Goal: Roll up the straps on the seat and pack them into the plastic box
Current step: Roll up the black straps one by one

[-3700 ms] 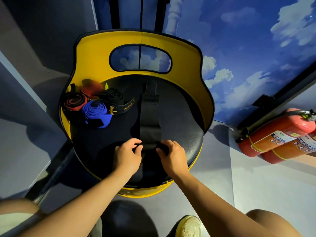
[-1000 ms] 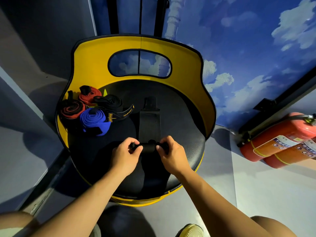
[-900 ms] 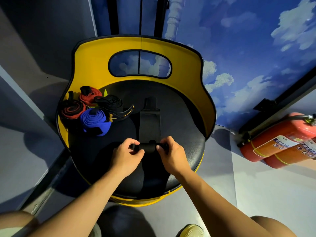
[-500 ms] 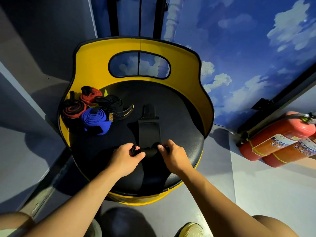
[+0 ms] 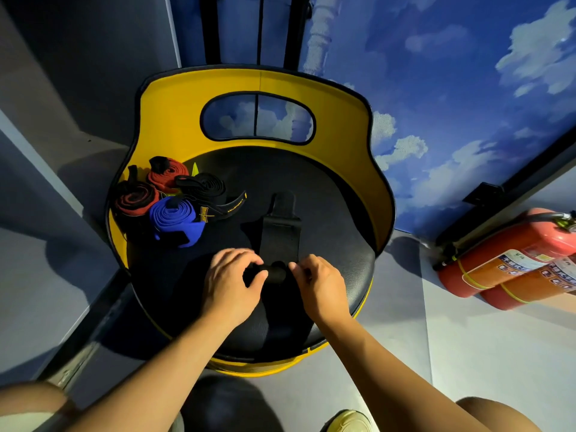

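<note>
Yellow-backed seat (image 5: 349, 169): four rolled straps (image 5: 174, 210) lie at its left. Left hand (image 5: 229, 283) and right hand (image 5: 318, 285) pinch the half-rolled black strap (image 5: 280, 238). No plastic box visible; packing outstanding.

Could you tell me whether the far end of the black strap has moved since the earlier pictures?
Yes. The black strap has shortened, its far end drawn away from the seat backrest toward the hands.

Yellow-backed seat (image 5: 174, 120) — black strap (image 5: 280, 238) — blue roll (image 5: 174, 218).

Rolled straps (image 5: 174, 201) crowding seat's (image 5: 327, 219) left
</note>
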